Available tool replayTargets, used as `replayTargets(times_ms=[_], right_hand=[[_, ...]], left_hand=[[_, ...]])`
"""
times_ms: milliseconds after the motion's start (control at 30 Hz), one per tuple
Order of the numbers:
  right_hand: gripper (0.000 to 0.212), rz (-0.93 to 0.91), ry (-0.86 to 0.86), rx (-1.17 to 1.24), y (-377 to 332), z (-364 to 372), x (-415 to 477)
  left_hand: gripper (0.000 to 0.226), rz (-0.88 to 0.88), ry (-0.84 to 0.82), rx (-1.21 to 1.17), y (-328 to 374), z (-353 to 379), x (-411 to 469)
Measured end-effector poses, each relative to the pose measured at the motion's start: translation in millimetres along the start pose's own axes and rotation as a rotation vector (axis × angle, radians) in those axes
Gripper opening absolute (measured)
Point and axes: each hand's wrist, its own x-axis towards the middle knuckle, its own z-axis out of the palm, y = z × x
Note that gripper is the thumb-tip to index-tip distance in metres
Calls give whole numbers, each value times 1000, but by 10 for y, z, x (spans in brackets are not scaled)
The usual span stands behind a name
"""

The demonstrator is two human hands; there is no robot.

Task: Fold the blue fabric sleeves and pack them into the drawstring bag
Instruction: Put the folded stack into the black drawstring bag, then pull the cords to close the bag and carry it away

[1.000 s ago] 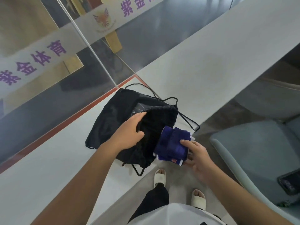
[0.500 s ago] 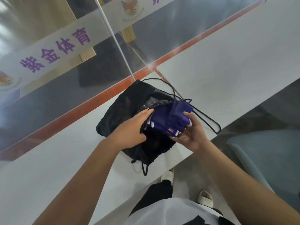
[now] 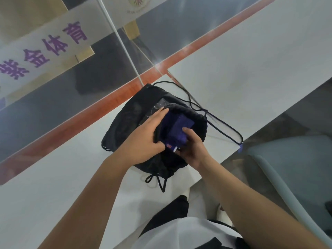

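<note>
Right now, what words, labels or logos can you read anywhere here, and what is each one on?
"紫金体育": purple characters on the white band across the glass wall.
Small print under the emblem at the top edge: too blurred to read.
Orange mark on the blue fabric sleeves, at the mouth of the drawstring bag: too small to read.

A white table (image 3: 53, 177) meets a second white table (image 3: 251, 65) at a narrow seam, the second running off toward the upper right. Behind them stands a glass partition (image 3: 53, 97) divided by a thin white post (image 3: 122, 38), with an orange-red strip (image 3: 89, 112) along its foot. A white band (image 3: 45, 49) with purple Chinese characters crosses the glass. A smooth grey floor (image 3: 179, 24) shows through it, faintly glaring. At right, below the table edge, sits a pale grey-green chair (image 3: 296, 159).
</note>
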Motion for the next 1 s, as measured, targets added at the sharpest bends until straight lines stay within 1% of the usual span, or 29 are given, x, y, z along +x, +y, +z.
replayTargets(times_ms=[33,100,133,167,233,267,367,467,533,567,600,633,700,733,767,800,833,867,900,933,967,1000], right_hand=[[55,27,92,-47,26,16,53],[61,53,330,-166,110,51,139],[66,40,408,-204,158,56,188],[70,25,441,-211,209,56,233],[73,3,436,-186,288,96,282],[72,1,436,-179,314,123,287],[56,8,437,-235,279,191,272],[41,83,364,-352,146,187,191],[44,129,311,-464,17,102,71],[46,126,300,-523,-55,41,-11],[45,83,304,-592,-136,-22,-106],[41,-13,319,-693,-238,-77,-203],[29,-306,340,-967,-493,-188,-339],[26,-456,326,-1111,-647,-246,-362],[30,-576,282,-1264,-799,-325,-309],[39,-638,195,-1435,-959,-391,-225],[53,-624,92,-1626,-1093,-469,-96],[69,-544,2,-1826,-1193,-540,41],[84,-444,-68,-2009,-1265,-596,161],[93,-361,-118,-2145,-1299,-666,277],[98,-326,-159,-2235,-1302,-741,376],[97,-328,-185,-2272,-1290,-806,452]], left_hand=[[89,0,-8,-4,-12,1,-3],[90,7,-54,-14,-36,39,-3],[90,12,-83,-15,-47,71,2],[89,21,-108,-11,-64,105,11],[89,41,-143,2,-112,155,41],[89,48,-157,0,-146,171,50],[89,66,-179,-37,-258,209,56],[89,75,-200,-56,-322,279,46],[91,94,-219,-42,-348,345,35],[92,103,-222,-39,-364,373,30],[92,101,-213,-36,-387,398,18],[90,85,-189,-39,-414,421,-4],[81,7,-99,-88,-453,475,-86],[73,-48,-26,-131,-460,516,-146],[64,-111,75,-174,-472,575,-214],[56,-187,198,-216,-488,658,-288],[52,-273,331,-251,-509,761,-367],[51,-366,448,-274,-540,888,-453],[56,-463,524,-296,-574,1033,-537],[67,-563,543,-320,-600,1197,-617],[80,-655,513,-331,-613,1368,-676],[93,-727,453,-314,-613,1551,-720]])
